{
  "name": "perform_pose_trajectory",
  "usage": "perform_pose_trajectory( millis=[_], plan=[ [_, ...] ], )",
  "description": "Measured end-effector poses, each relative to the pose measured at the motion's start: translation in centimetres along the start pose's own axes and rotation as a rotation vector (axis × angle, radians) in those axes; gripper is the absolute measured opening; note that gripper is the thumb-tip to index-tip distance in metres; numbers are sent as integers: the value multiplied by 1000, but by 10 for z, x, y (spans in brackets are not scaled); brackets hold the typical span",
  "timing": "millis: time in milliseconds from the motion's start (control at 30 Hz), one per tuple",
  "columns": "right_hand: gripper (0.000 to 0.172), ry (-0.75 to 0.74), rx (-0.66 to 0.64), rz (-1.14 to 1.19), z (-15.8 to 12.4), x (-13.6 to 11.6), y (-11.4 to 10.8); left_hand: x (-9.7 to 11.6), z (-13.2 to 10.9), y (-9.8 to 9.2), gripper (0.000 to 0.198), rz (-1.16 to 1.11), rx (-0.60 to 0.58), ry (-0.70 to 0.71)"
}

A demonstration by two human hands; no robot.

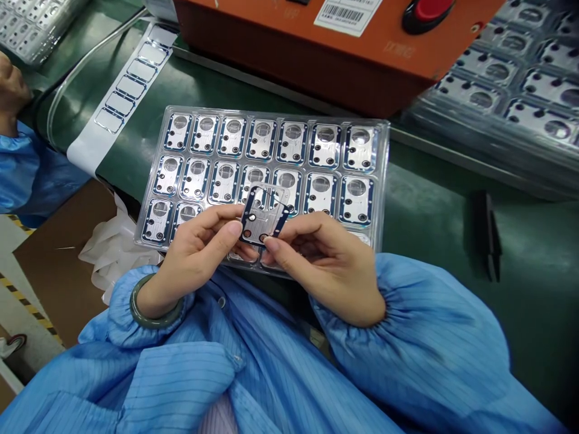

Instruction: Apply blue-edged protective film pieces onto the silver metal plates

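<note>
My left hand [194, 247] and my right hand [325, 259] pinch opposite edges of a small metal plate with a dark blue frame and several round holes [265, 216]. A clear film seems to lie on its upper side. Both hands hover over the lower rows of a clear plastic blister tray [271, 116], which holds three rows of similar plates in separate pockets. My fingers hide the tray's lower middle pockets. A green bangle [156, 303] circles my left wrist, and blue striped sleeves [398, 337] cover my arms.
Black tweezers [488, 236] lie on the green mat [434, 199] to the right. Behind stand an orange machine box [312, 54] with a red button [429, 13] and stacked trays [511, 78]. A strip of square film pieces [131, 90] lies left, near a co-worker's blue sleeve [27, 175].
</note>
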State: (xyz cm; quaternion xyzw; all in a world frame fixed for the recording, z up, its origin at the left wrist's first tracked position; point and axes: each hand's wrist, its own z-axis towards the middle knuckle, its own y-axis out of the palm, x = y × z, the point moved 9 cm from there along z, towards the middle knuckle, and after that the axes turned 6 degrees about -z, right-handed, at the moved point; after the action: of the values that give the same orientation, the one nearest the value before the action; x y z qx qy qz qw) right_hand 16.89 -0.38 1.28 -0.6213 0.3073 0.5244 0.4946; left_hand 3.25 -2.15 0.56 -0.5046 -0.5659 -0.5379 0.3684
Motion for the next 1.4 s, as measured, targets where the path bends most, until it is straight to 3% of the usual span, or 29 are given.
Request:
perform_pose_trajectory(
  millis=[467, 767, 900, 1233, 1400],
  plan=[
    [8, -93, -29, -26, -2, -13, 4, 1, -8, -6, 14, 94, 108, 84],
    [8, -125, -65, -38, -2, -15, 7, 15, -11, -6, 6, 234, 154, 260],
    [8, -177, -94, -100, -2, -20, 9, 14, -13, -8, 8, 264, 191, 266],
    [9, -199, -143, -91, -2, -22, 13, 18, -14, -5, 12, 289, 144, 343],
    [7, -215, -168, -89, -2, -22, 16, 22, -16, -9, 14, 359, 229, 410]
  ],
)
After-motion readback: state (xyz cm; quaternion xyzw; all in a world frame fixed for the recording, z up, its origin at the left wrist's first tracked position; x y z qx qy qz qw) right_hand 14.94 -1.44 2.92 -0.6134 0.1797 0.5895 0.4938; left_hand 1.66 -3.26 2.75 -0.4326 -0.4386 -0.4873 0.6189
